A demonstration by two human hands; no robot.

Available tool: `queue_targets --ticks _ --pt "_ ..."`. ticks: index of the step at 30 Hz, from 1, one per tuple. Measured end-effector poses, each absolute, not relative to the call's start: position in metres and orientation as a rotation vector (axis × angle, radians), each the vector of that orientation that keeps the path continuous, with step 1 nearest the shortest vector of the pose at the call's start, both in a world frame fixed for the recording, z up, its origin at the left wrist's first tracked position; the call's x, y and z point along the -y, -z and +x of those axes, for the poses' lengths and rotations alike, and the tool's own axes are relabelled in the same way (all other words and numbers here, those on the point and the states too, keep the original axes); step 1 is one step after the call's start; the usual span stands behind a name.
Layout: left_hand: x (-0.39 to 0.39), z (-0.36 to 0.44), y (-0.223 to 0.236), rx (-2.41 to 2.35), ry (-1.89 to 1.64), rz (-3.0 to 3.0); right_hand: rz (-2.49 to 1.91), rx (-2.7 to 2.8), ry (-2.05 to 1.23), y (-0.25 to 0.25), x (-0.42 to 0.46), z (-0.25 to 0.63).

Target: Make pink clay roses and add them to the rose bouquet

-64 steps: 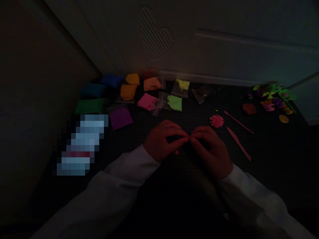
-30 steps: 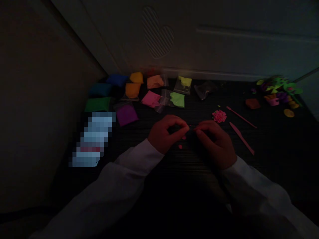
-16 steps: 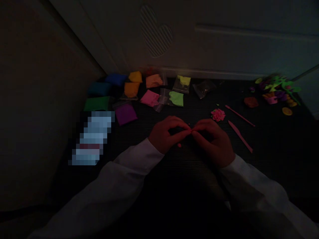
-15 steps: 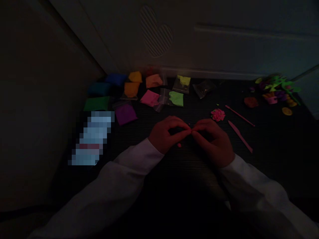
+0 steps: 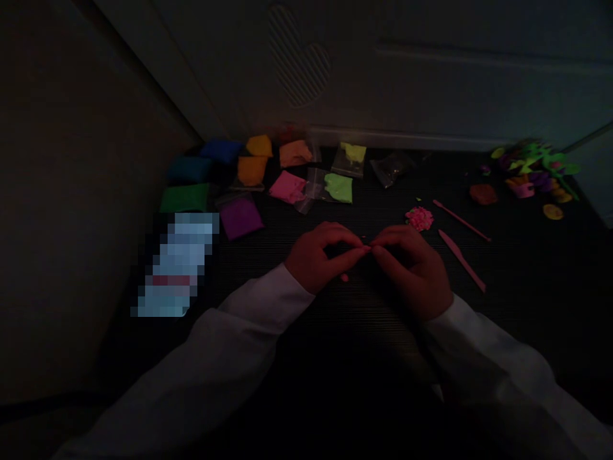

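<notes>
In dim light, my left hand pinches a tiny piece of pink clay between thumb and fingertips. My right hand is closed in a pinch at the other side of that same piece, its fingertips almost meeting the left ones. Below the left fingers a small pink clay lump lies on the dark ribbed table. A pink ruffled clay flower with bits of green rests just beyond my right hand. To its right lie a thin pink modelling stick and a pink clay knife.
Bags of coloured clay, among them purple, pink and light green, line the back left. A lit phone, its screen blurred out, lies at left. A brown lump and colourful clay figures occupy the back right.
My right fingertips have drawn slightly apart from the left ones, and more of the pink clay shows between them. Little else differs beyond a slight shift of the view.
</notes>
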State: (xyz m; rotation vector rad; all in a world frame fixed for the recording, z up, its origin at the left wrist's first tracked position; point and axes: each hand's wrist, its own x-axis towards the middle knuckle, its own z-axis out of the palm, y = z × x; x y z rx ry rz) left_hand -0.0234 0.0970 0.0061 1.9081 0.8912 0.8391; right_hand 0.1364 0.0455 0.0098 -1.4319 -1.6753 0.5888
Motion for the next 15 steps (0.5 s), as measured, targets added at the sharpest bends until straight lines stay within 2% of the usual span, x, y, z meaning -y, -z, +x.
queue_targets --ticks 7,15 --pt "-0.0974 -0.0237 -0.0046 -0.873 -0.825 1.978 -1.464 1.704 -0.540 -0.0083 -0.0455 0.1362" --pt "-0.0966 -0.0236 -0.0025 -0.860 -0.832 1.959 -1.459 1.629 -0.631 -0.0105 -0.0458 0.1358"
